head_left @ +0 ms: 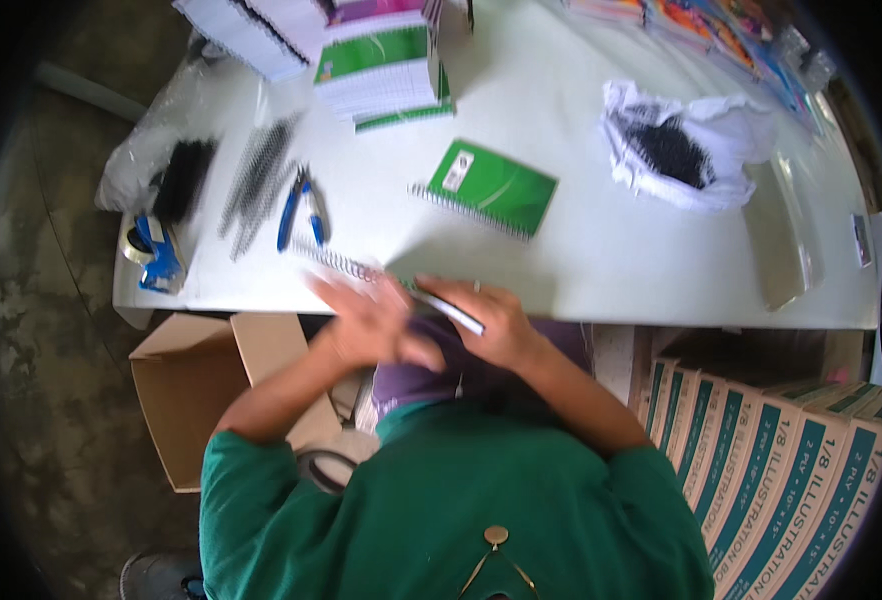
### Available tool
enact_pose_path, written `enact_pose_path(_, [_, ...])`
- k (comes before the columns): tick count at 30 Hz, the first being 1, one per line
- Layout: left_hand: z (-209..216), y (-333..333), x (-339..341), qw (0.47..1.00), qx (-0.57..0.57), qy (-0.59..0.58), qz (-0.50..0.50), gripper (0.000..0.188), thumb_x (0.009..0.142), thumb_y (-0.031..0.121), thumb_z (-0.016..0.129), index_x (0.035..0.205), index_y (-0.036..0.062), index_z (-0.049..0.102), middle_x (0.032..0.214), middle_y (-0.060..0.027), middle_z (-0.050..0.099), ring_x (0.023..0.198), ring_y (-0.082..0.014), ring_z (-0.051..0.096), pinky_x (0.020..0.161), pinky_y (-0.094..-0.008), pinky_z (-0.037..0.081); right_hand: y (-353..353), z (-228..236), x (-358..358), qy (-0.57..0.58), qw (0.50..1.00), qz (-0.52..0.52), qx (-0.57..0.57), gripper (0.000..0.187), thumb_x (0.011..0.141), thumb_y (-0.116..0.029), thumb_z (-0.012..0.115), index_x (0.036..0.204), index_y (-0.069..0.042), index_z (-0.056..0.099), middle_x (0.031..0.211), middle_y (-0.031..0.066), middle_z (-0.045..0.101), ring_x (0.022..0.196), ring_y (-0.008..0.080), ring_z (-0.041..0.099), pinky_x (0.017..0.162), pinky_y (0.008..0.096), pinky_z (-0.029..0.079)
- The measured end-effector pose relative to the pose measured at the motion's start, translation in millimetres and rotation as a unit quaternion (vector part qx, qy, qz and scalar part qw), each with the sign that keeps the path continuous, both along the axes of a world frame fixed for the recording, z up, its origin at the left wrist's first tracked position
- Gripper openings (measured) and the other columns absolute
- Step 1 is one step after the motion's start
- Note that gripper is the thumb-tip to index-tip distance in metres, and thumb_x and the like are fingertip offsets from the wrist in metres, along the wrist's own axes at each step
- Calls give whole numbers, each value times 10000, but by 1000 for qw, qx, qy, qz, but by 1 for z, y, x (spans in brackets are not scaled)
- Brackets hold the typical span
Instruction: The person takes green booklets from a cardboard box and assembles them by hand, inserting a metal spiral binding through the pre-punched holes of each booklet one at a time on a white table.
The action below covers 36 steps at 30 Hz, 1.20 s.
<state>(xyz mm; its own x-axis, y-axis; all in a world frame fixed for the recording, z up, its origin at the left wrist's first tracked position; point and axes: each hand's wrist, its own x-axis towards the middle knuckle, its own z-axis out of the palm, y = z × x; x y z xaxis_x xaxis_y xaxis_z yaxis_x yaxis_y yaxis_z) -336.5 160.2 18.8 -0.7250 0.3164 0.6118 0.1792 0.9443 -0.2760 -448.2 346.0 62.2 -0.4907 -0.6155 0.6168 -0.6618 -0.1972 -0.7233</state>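
Observation:
My right hand (pixel 501 325) is closed round a thin notebook (pixel 451 312), seen almost edge-on just past the table's front edge. A wire coil (pixel 336 261) sticks out leftward from the notebook's far edge over the table. Close to that coil is my left hand (pixel 366 325), smeared by motion, with thumb and fingers apart; whether it touches the coil is unclear. A green spiral notebook (pixel 501 188) lies flat beyond my hands, its coil reaching past the left end. Blue-handled pliers (pixel 301 210) rest left of it, beside several loose coils (pixel 259 180).
Stacked green notebooks (pixel 376 75) stand at the back. A white cloth (pixel 731 150) holds small black pieces (pixel 671 152) at right. A blue tape dispenser (pixel 163 262) sits at the left edge. Below are a cardboard box (pixel 196 385) and several upright packs (pixel 761 450).

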Motion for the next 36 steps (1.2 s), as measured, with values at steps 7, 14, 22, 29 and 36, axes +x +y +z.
enact_pose_path(7, [19, 21, -9, 982, 80, -60, -163, 1048, 709, 787, 399, 1323, -58, 310, 1329, -359, 274, 1185, -589, 277, 892, -740, 186, -6, -4, -1, -13, 999, -25, 30, 509, 686, 58, 583, 1179, -63, 558, 993, 132, 646, 806, 295, 640, 712, 372, 517])
enact_pose_path(14, [-3, 28, -9, 959, 186, -130, -173, 1028, 725, 772, 393, 1362, -28, 291, 1331, -352, 256, 1250, -496, 249, 965, -679, 146, -6, 9, -2, -100, 993, 35, 42, 440, 737, -18, 599, 1169, -93, 556, 973, 140, 641, 802, 324, 629, 693, 378, 510])
enact_pose_path(22, [17, 44, -23, 964, 162, -74, -200, 968, 705, 655, 571, 1323, -40, 299, 1276, -342, 340, 1155, -547, 327, 878, -698, 267, -13, 14, -8, -195, 979, 53, -15, 464, 786, -26, 597, 1231, -77, 476, 995, 145, 639, 884, 338, 628, 727, 375, 506])
enact_pose_path(29, [115, 51, -46, 974, 159, -152, -55, 398, 723, 241, 697, 1088, 113, 609, 1065, -60, 566, 1069, -212, 503, 912, -401, 300, -12, 6, -16, -195, 980, 37, 22, 704, 762, 21, 621, 1338, -111, 238, 1024, 191, 607, 910, 401, 604, 691, 416, 493])
enact_pose_path(36, [146, 49, -63, 931, 236, -270, -61, 308, 667, 176, 751, 945, 125, 629, 898, 4, 629, 854, -166, 569, 804, -348, 319, -14, 3, -14, -274, 958, 79, 6, 778, 736, 38, 630, 1362, -124, 197, 993, 196, 606, 892, 413, 600, 715, 434, 479])
